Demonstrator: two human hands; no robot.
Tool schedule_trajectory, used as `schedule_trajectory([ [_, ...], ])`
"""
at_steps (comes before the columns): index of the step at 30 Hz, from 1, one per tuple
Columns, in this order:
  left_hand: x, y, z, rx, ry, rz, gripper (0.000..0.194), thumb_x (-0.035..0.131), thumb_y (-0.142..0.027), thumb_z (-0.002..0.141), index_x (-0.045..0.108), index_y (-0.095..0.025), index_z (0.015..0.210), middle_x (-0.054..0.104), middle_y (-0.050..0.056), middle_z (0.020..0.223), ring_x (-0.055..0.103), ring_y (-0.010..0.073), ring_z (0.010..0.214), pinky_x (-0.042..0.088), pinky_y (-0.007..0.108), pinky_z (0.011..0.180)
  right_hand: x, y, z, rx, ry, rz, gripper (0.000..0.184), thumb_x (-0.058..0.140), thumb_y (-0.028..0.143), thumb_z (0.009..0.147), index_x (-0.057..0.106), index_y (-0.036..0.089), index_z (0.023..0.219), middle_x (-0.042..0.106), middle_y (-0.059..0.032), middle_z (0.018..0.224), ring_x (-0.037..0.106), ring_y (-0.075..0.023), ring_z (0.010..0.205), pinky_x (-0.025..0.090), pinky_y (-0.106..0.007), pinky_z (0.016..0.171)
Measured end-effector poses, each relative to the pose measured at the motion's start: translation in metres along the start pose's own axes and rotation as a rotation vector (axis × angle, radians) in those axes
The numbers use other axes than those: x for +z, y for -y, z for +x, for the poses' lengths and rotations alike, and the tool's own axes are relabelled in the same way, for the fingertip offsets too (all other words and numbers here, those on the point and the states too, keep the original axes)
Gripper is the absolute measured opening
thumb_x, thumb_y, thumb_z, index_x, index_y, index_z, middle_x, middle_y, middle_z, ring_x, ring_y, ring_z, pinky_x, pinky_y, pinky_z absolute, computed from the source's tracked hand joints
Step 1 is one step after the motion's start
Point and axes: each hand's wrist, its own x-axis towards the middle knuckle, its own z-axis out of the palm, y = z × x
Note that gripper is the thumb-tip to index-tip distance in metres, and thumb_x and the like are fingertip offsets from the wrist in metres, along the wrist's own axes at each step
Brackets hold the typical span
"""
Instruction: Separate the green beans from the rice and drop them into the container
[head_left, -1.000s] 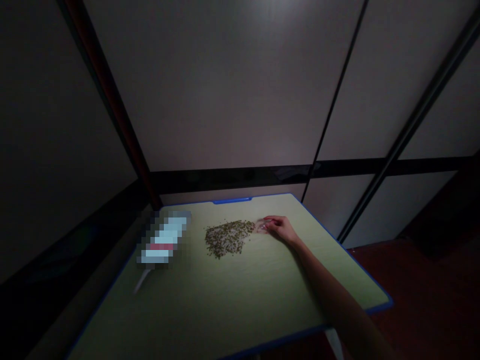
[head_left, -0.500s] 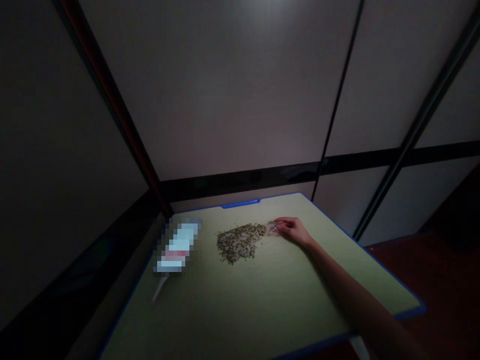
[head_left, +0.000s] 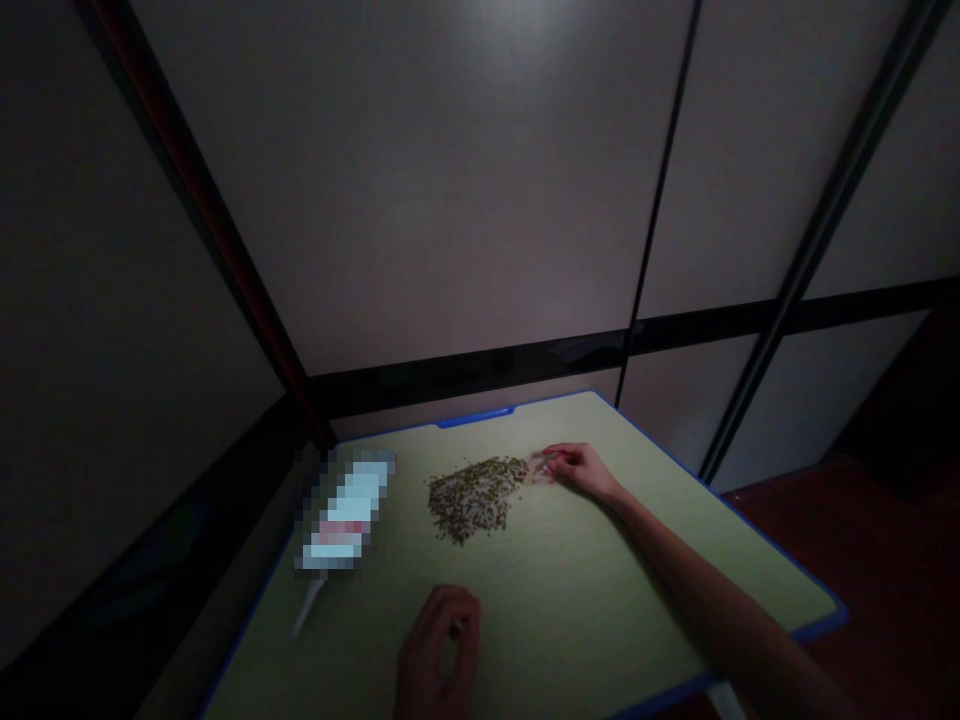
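A spread heap of small green and pale grains [head_left: 477, 498] lies on the pale green tabletop [head_left: 570, 600]. At the heap's right edge, my right hand [head_left: 586, 470] has its fingertips closed on a small see-through piece of plastic [head_left: 538, 470], whose exact kind is unclear. My left hand [head_left: 441, 645] is over the near part of the table, below the heap, with thumb and fingers curled together. A small dark spot shows between those fingers, too small to name.
At the table's left side lies a bright pixelated device [head_left: 346, 515] with a white cable [head_left: 307, 605]. Blue edging [head_left: 817, 625] borders the table, with a blue handle [head_left: 475, 417] at the far edge. Panelled wardrobe doors [head_left: 450, 200] stand close behind.
My left hand has come into view from the bottom edge. My right hand stays by the heap with the plastic piece. The whole view has shifted slightly.
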Motion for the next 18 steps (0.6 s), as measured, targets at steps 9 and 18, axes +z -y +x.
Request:
schedule_trajectory([
  [9, -0.031, 0.025, 0.075, -0.230, 0.056, 0.291, 0.031, 0.040, -0.039, 0.071, 0.043, -0.020, 0.047, 0.046, -0.002, 0.048, 0.042, 0.0129, 0.049, 0.032, 0.025, 0.051, -0.001, 0.004, -0.001, -0.019, 0.040, 0.002, 0.038, 0.057, 0.030, 0.064, 0.066, 0.006, 0.092, 0.059, -0.0010, 0.056, 0.046, -0.0088, 0.048, 0.036, -0.022, 0.047],
  [18, -0.021, 0.050, 0.105, -0.372, 0.022, 0.220, 0.033, 0.037, -0.046, 0.065, 0.041, -0.020, 0.044, 0.043, -0.003, 0.043, 0.041, 0.0146, 0.049, 0.032, 0.027, 0.050, -0.002, 0.000, 0.000, -0.023, 0.043, -0.058, 0.039, 0.059, 0.035, 0.067, 0.065, 0.008, 0.095, 0.063, -0.0030, 0.062, 0.052, -0.0120, 0.054, 0.043, -0.025, 0.054],
])
